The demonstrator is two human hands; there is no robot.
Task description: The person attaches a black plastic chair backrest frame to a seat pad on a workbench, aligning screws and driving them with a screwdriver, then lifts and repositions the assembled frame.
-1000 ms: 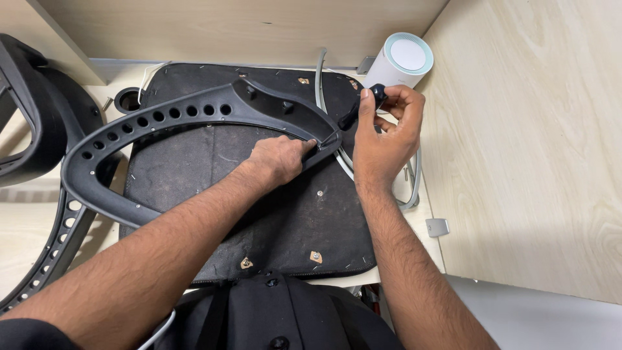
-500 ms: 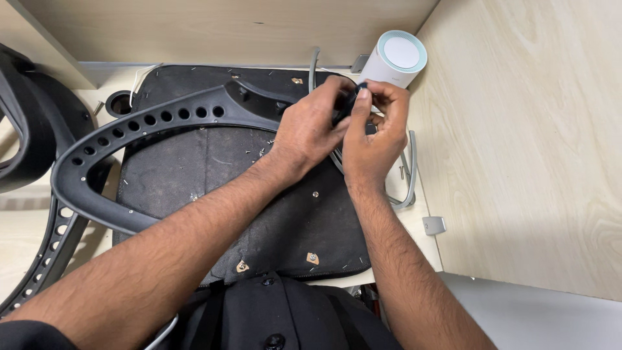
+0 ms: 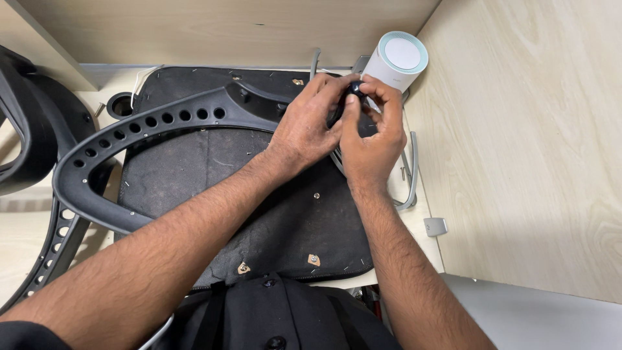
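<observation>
An upturned black chair seat (image 3: 214, 168) lies on the pale desk, its fabric underside up. A curved black plastic armrest frame with a row of holes (image 3: 116, 146) rests across it. My left hand (image 3: 308, 126) and my right hand (image 3: 370, 139) meet at the frame's right end, near the seat's far right corner. Their fingertips pinch a small dark knob-like part (image 3: 355, 87) between them. My hands hide most of that part and the frame's end.
A white cylinder with a pale teal top (image 3: 396, 61) stands just behind my hands. A grey cable (image 3: 409, 172) loops along the seat's right edge, by a small grey bracket (image 3: 435, 227). Another black chair part (image 3: 29, 129) sits at left. Wooden walls close in behind and right.
My left hand slid right along the frame to join my right hand at the frame's end. Both hands shifted up toward the white cylinder.
</observation>
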